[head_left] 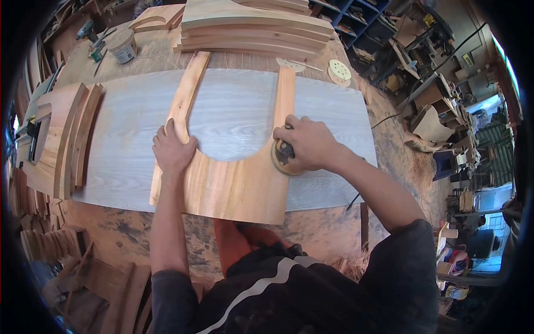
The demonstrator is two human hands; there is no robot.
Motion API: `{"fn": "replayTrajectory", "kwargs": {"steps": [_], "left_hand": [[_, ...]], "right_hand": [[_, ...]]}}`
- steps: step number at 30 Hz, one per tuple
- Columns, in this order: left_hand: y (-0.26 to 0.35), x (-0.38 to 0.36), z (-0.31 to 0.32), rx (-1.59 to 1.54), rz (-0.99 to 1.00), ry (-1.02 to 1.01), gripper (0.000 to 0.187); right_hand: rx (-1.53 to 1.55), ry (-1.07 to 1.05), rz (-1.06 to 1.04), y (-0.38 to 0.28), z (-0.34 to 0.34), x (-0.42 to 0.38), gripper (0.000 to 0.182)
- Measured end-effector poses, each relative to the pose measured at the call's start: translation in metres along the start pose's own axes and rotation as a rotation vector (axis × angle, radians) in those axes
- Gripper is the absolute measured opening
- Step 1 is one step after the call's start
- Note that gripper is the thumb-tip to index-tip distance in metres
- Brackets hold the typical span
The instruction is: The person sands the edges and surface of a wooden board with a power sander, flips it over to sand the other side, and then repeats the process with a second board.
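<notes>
A U-shaped wooden panel (233,186) lies flat on the grey board (128,139), its two long arms pointing away from me. My left hand (174,149) rests on the panel's left side, where the curve meets the arm, with its fingers over the wood. In my right hand (308,143) is a round orbital sander (282,156), its pad on the right side of the panel near the curve. The fingers wrap over the top of the sander. The sander's underside is hidden.
Cut wooden panels are stacked at the back (250,33) and on the left (67,139). A plastic tub (122,47) and a cordless drill (88,32) stand at the back left. Sanding discs (339,70) lie at the back right. A cord (389,118) runs off right.
</notes>
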State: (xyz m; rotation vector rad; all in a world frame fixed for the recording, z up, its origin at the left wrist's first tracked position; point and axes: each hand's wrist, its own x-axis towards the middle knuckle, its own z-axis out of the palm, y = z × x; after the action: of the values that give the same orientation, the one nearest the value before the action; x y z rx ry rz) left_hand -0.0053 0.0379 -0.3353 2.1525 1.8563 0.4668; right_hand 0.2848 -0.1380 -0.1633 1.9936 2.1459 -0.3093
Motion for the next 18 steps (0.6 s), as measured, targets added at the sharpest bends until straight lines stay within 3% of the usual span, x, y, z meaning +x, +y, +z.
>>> {"fn": "replayTrajectory", "kwargs": {"steps": [11, 14, 18], "left_hand": [[0.001, 0.001, -0.001, -0.007, -0.010, -0.002, 0.093], [0.002, -0.001, -0.002, -0.012, 0.001, -0.011, 0.092], [0.000, 0.003, -0.002, 0.001, 0.016, -0.008, 0.092]], "right_hand": [[-0.058, -0.024, -0.016, 0.000, -0.009, 0.007, 0.050], [-0.052, -0.123, -0.013, -0.010, -0.009, 0.003, 0.049], [-0.100, -0.022, 0.017, -0.001, -0.006, 0.014, 0.047]]}}
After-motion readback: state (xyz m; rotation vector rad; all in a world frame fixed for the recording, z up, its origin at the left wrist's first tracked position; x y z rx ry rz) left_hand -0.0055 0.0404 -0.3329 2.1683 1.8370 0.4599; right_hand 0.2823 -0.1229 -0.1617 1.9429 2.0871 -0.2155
